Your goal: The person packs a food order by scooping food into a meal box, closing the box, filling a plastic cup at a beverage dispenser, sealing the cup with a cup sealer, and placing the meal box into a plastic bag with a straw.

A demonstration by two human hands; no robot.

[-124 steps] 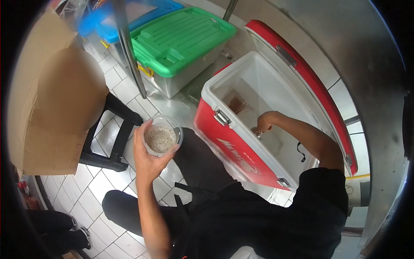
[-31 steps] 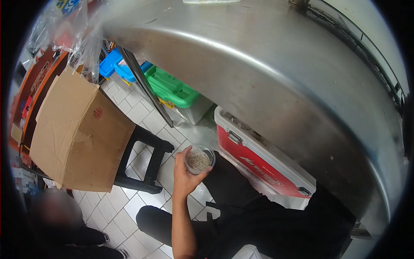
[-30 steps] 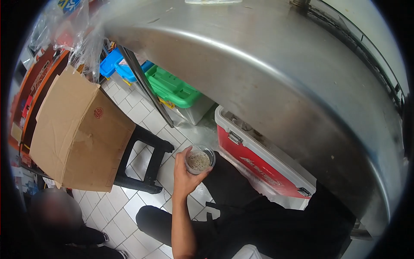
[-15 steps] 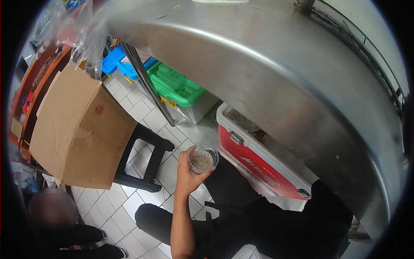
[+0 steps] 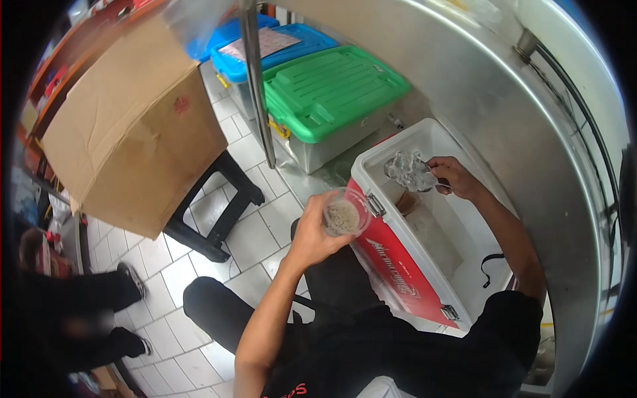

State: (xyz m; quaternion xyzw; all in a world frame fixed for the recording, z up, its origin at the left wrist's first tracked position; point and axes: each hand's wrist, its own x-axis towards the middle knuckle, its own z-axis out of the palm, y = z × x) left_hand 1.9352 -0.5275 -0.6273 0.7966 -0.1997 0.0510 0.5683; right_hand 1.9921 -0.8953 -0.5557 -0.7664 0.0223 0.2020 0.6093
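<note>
My left hand is wrapped round a clear plastic cup with a greyish, frothy drink in it. The cup is beside the near wall of a red and white cooler. Over the cooler's opening, my right hand grips the handle of a scoop. Clear ice cubes are heaped on the scoop and hide most of it. Inside the cooler, lower down, a brownish thing shows only in part.
A cardboard box sits on a black stool at left. Green-lidded and blue-lidded bins stand beyond a metal table leg. The steel table curves along the right. Another person's legs are at lower left.
My right hand, unseen before, now holds a scoop of ice over the cooler. The cup in my left hand has come nearer the cooler. The view has shifted, showing more of the cooler.
</note>
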